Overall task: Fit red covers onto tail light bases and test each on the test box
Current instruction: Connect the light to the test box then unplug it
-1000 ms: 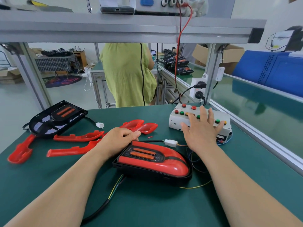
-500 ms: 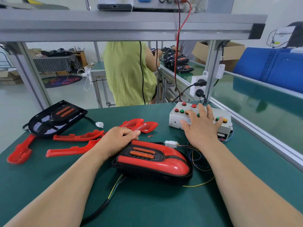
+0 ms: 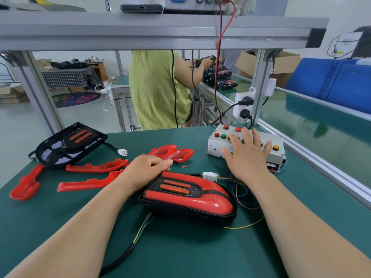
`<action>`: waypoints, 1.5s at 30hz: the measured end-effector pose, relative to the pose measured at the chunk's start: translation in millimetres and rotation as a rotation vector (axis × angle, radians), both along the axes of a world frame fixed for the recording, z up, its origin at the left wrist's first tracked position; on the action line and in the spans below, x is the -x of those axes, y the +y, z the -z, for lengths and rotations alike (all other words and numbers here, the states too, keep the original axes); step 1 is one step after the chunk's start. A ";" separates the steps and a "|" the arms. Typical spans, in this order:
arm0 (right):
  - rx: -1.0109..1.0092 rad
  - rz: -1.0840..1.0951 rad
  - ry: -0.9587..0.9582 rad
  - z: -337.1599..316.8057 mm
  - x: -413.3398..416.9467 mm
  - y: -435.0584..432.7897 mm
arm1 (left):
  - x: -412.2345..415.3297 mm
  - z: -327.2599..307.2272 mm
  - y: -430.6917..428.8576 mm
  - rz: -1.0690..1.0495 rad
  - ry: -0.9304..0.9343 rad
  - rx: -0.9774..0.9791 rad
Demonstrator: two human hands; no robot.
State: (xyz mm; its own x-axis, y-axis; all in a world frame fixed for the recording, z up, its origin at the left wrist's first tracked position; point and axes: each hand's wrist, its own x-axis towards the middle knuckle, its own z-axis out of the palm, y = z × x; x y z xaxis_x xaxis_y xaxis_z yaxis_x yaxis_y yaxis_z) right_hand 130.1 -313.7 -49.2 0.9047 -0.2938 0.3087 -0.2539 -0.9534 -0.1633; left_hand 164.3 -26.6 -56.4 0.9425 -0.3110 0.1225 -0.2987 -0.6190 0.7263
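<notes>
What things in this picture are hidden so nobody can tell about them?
Head view, the only one:
- Some test box buttons: under the right hand, so the pressed one is unclear.
- Left hand fingertips: curled under, so its grip on the tail light is unclear.
- Shelf device: cut off by the top edge.
</notes>
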 end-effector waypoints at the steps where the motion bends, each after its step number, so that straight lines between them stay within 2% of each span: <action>1: 0.001 0.000 -0.003 0.6 0.0 -0.1 | 0.0 -0.2 -0.4 0.001 0.002 0.000; 45: 0.032 0.001 0.006 1.1 1.8 -2.9 | -1.4 0.7 -0.2 -0.008 -0.022 -0.050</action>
State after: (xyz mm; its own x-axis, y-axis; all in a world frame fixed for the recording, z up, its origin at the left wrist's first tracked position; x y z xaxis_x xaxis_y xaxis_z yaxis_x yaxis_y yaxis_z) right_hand 128.4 -316.6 -50.3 0.9064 -0.2842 0.3125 -0.2553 -0.9580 -0.1307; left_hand 165.6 -26.8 -57.1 0.9420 -0.3101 0.1281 -0.3096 -0.6564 0.6879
